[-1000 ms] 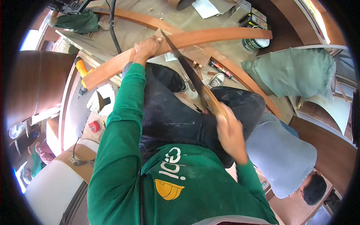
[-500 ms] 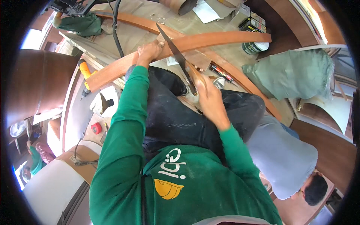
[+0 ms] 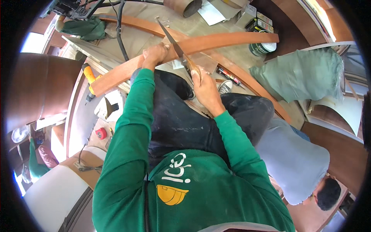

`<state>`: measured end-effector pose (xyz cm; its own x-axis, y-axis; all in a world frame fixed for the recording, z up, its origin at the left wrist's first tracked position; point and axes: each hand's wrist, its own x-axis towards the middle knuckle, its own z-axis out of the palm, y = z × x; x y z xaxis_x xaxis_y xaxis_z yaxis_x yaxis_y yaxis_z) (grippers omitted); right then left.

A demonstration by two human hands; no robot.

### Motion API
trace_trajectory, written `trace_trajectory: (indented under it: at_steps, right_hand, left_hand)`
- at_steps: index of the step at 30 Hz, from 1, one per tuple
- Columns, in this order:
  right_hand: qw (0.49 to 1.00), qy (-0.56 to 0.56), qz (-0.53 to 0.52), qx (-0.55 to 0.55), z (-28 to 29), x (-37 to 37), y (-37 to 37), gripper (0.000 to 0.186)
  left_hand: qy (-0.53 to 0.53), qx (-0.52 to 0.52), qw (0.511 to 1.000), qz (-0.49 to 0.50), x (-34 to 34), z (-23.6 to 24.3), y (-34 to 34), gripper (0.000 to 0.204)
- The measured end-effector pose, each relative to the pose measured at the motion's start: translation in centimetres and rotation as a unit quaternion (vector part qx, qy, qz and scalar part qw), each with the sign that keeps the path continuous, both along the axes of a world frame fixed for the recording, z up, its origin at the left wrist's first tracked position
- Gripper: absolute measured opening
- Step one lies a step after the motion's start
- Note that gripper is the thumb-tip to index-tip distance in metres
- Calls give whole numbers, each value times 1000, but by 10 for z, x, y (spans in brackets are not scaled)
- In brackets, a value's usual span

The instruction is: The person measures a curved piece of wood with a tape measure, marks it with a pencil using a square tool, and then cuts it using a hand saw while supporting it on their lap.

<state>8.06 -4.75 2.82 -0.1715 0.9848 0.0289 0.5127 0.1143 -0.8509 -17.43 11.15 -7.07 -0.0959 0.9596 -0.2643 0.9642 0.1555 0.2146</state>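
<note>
My right hand (image 3: 206,89) fingers closed on handsaw (image 3: 178,49) handle. Blade crosses curved wood strip (image 3: 216,40). Left hand (image 3: 154,54) fingers clamp strip beside blade.

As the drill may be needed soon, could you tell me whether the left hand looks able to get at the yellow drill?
Probably not at once: the left hand grips the curved wooden strip, with the yellow drill lower left.
</note>
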Motion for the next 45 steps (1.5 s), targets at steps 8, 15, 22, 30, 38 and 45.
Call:
trace_trajectory:
  at_steps: [8,15,22,30,38,45]
  right_hand:
    - [984,-38,-14,-175,117,98,-154,42]
    - [999,-12,1,-46,19,22,-43,37]
    - [994,1,-10,-106,44,26,-47,38]
    - [984,-30,-24,-174,98,80,-128,42]
    - [999,-13,-9,-28,5,5,-6,39]
    - [973,-38,-41,-222,113,106,-149,43]
  left_hand:
    - [-34,-2,999,31,-3,3,-20,65]
    - [-39,-74,996,42,0,5,-5,58]
    - [-10,-52,999,10,-9,-24,5,57]
    - [-20,-52,998,30,-5,-12,-7,54]
    - [-13,-66,998,9,6,7,-2,55]
    - [-29,-63,997,16,-8,-9,-8,59]
